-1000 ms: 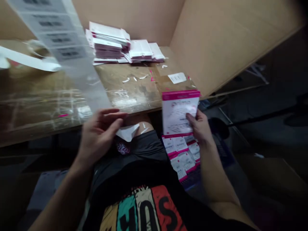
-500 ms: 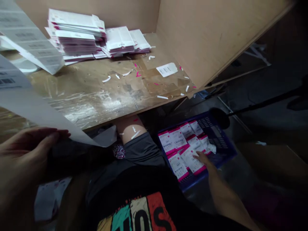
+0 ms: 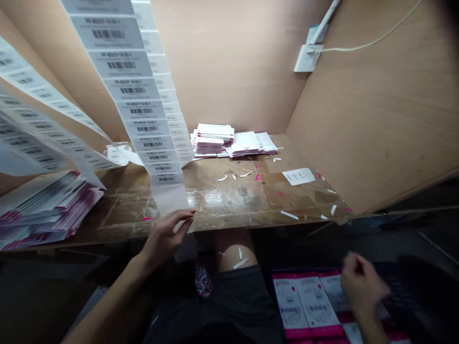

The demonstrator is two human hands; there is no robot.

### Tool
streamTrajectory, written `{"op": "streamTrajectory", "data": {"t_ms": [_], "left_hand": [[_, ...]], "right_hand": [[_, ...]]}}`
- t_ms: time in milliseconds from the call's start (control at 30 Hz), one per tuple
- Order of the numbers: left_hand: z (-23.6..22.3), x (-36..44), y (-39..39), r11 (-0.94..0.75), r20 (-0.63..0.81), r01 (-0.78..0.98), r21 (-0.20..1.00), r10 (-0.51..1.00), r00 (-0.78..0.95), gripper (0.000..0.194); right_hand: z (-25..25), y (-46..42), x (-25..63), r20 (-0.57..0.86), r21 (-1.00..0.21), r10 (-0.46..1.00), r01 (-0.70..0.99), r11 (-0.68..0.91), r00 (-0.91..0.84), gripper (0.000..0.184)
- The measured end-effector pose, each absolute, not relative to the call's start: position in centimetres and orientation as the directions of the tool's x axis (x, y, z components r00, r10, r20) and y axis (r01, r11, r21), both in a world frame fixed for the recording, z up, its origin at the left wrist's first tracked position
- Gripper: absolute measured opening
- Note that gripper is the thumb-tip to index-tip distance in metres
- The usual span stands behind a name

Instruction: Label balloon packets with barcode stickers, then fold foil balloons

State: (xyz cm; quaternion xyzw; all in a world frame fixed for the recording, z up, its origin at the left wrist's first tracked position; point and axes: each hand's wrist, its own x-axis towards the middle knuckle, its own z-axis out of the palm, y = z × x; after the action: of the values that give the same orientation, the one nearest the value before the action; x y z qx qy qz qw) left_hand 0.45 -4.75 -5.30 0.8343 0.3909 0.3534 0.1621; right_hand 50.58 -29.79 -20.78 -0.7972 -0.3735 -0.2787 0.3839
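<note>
My left hand (image 3: 165, 237) pinches the lower end of a long strip of barcode labels (image 3: 139, 106) that hangs from above over the wooden table's front edge (image 3: 222, 220). My right hand (image 3: 362, 286), blurred and with curled fingers, hovers low on the right over pink-and-white packets (image 3: 304, 306) lying below the table; whether it holds one I cannot make out.
Stacks of pink-and-white packets sit at the back of the table (image 3: 229, 141) and at its left edge (image 3: 43, 208). More label strips (image 3: 32, 124) hang at left. Paper scraps and one loose label (image 3: 298, 176) lie on the table. A power strip (image 3: 307, 57) is on the board wall.
My view has tilted up. My left hand has come in to the hanging strip's end. My right hand, which let go of a packet a second ago, has stayed low over the packets.
</note>
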Motion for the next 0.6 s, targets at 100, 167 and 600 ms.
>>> {"op": "streamTrajectory", "data": {"t_ms": [100, 167, 600], "left_hand": [[-7.4, 2.0, -1.9, -0.685, 0.466, 0.601, 0.412, 0.725, 0.508, 0.022], [-8.9, 2.3, -0.5, -0.666, 0.506, 0.664, 0.340, 0.724, 0.468, 0.023], [-10.5, 2.3, -2.7, -0.741, 0.673, 0.587, 0.326, 0.618, 0.407, 0.031]], "right_hand": [[-13.1, -17.2, 47.2, 0.841, -0.338, 0.419, 0.937, -0.088, 0.343, 0.022], [-8.8, -8.7, 44.3, 0.796, -0.292, 0.573, 0.953, 0.081, 0.195, 0.029], [-3.0, 9.2, 34.9, 0.660, 0.109, 0.702, 0.959, 0.262, -0.267, 0.051]]}}
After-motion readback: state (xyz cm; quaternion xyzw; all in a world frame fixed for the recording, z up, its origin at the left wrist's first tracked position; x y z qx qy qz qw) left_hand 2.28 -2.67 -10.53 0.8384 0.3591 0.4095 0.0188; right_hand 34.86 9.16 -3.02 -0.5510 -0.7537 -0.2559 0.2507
